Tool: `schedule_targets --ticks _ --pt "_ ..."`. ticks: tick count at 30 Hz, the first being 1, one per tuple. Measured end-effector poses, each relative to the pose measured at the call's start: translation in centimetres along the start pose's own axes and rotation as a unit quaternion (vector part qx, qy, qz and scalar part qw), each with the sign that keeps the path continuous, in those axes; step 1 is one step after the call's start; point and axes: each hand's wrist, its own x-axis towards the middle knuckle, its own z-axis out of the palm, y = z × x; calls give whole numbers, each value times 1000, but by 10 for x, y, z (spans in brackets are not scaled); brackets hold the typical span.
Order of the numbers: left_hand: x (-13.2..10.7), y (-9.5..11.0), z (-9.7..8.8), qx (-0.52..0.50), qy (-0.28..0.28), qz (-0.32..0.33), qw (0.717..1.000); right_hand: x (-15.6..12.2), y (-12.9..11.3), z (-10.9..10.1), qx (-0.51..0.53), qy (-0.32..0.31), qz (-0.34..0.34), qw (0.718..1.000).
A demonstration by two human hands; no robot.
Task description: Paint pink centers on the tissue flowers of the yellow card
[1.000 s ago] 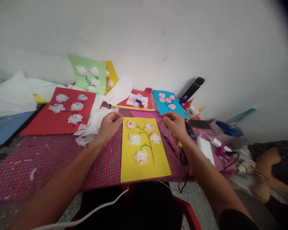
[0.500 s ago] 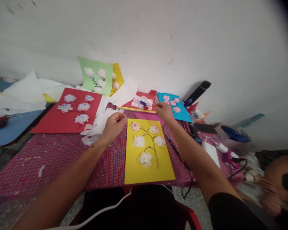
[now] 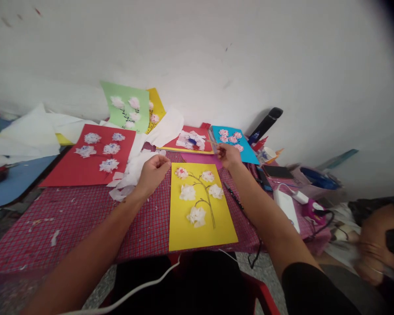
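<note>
Red-checked tabletop (image 3: 147, 232) carries the yellow sheet (image 3: 200, 194), flat. At the sheet's far left corner, the left hand (image 3: 153, 173) has a narrow grip; whether it pinches the sheet, I cannot tell. Beyond the far right corner, the right hand (image 3: 229, 155) holds a thin stick (image 3: 212, 141).

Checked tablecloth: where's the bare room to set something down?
Best: the strip of tablecloth between the left forearm and the yellow card. Front left, before the red card, is open too, but paper scraps litter it. Crowded: the right end, with a white box, purple adapter and black slab, and the back, lined with cards.
</note>
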Motion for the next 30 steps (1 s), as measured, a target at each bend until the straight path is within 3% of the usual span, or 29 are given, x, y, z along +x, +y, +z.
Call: schedule_targets --ticks 3,7,12,16,24,30 --pt "0 -1 0 -5 0 1 1000 -12 -10 -13 51 18 39 998" --pt "1 -2 -1 -8 -1 6 1000 -52 -18 -39 109 -6 76 991" --pt "0 -3 1 -8 -5 4 1000 -114 -14 -65 35 -10 66 997" --pt "0 -4 2 -7 -4 3 1000 -147 -5 -67 -63 -21 40 997" --pt "-1 -3 1 2 -3 6 1000 -152 2 -56 -219 -46 -48 974" --pt "1 -6 1 -9 -6 7 1000 -149 1 -53 -238 -48 -82 967"
